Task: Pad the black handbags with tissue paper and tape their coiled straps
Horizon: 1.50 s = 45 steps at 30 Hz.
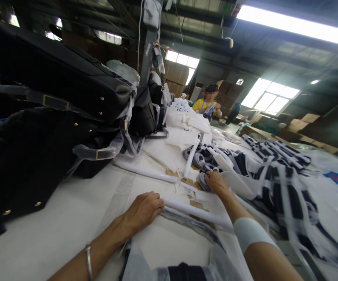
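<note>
My left hand (144, 210) is curled shut round the end of a white paper-wrapped strap (195, 210) that lies across the white table (54, 218). My right hand (216, 181) reaches farther out, its fingers closed on a coiled bundle of grey wrapped straps (201, 180). More wrapped straps (196, 158) and white rolled tubes (191, 158) lie just beyond it. A silver bangle sits on my left wrist, and a white sleeve band is on my right forearm.
Black handbags (57, 82) wrapped in plastic are stacked on the left. A heap of black-and-white straps (277, 156) covers the right side. A plastic-covered bag (180, 269) sits at the near edge. A person in yellow (207, 105) works at the far end.
</note>
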### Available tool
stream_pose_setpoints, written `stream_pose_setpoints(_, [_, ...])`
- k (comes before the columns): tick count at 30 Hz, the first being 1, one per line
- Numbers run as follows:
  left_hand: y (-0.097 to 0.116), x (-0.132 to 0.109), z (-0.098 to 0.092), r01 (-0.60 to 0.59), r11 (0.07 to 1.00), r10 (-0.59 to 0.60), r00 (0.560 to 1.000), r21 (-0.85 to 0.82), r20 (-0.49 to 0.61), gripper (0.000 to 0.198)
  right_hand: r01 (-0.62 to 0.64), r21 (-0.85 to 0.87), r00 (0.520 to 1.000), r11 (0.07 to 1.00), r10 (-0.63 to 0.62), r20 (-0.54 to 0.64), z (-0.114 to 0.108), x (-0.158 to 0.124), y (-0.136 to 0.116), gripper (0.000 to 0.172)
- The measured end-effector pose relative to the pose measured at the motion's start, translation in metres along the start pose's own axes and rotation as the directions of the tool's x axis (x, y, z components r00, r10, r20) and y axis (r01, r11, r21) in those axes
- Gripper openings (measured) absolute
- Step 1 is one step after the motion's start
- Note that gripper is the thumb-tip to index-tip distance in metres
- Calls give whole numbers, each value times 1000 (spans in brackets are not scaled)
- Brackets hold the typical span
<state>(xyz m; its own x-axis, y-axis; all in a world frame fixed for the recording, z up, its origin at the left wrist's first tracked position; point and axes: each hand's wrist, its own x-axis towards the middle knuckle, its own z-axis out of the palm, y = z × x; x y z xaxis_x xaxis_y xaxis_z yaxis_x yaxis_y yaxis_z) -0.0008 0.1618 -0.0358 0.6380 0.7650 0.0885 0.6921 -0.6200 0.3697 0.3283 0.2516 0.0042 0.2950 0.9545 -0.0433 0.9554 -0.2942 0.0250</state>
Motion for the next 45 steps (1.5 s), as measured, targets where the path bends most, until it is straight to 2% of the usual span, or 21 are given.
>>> stream_pose_setpoints(5, [1, -1, -1, 4, 1000, -4, 1000, -16, -18, 13, -29, -3, 1000, 1000, 29, -12, 3, 3, 0, 37])
stream_pose_setpoints(10, [1, -2, 2, 52, 999, -53, 997, -16, -54, 12, -41, 44, 993, 998, 46, -104, 4, -5, -13, 33])
stream_pose_setpoints(13, [0, -1, 4, 101, 994, -103, 992, -27, -76, 12, -2, 126, 978, 992, 28, -207, -12, -11, -11, 34])
stream_pose_setpoints(17, [0, 0, 4, 145, 987, -151, 985, -69, -82, 13, 90, 284, 945, 954, 8, -327, -52, -21, -2, 41])
stream_pose_setpoints(19, [-1, 1, 4, 160, 982, -169, 982, -105, -86, 14, 208, 480, 951, 852, -63, -301, -69, -39, -6, 51])
stream_pose_setpoints(21, [-2, 1, 4, 172, 974, -187, 978, -148, -94, 13, 315, 688, 949, 654, -238, -208, -77, -69, -20, 57])
stream_pose_setpoints(22, [-3, 1, 4, 176, 969, -195, 976, -172, -98, 12, 339, 752, 925, 566, -346, -157, -77, -87, -30, 54])
stream_pose_setpoints(23, [-3, 1, 3, 179, 964, -202, 974, -196, -102, 11, 352, 767, 890, 536, -446, -96, -74, -107, -42, 48])
stream_pose_setpoints(25, [-4, 0, 2, 187, 951, -218, 970, -244, -105, 10, 414, 669, 826, 617, -563, 7, -58, -143, -68, 31])
stream_pose_setpoints(26, [-4, 0, 1, 193, 944, -227, 968, -269, -104, 10, 446, 601, 808, 663, -587, 47, -48, -157, -81, 29])
stream_pose_setpoints(29, [-6, 0, -3, 211, 916, -256, 962, -342, -92, 13, 494, 438, 811, 751, -580, 80, -18, -178, -109, 24])
stream_pose_setpoints(33, [-12, 0, -7, 184, 880, -244, 966, -439, -84, 23, 476, 388, 838, 789, -540, 72, 0, -174, -119, 20])
stream_pose_setpoints(36, [-14, 0, -9, 163, 860, -231, 970, -484, -83, 27, 497, 369, 824, 785, -561, 84, 3, -172, -119, 20])
stream_pose_setpoints(39, [-12, 1, -9, 144, 852, -207, 976, -504, -71, 26, 579, 254, 797, 775, -603, 25, 6, -175, -122, 14])
stream_pose_setpoints(41, [-8, 0, -10, 121, 855, -177, 982, -504, -63, 27, 602, 190, 792, 775, -610, -22, 7, -177, -126, 19])
stream_pose_setpoints(45, [-2, -3, -12, 99, 878, -141, 988, -468, -55, 35, 580, 114, 814, 806, -572, -98, 3, -176, -131, 35])
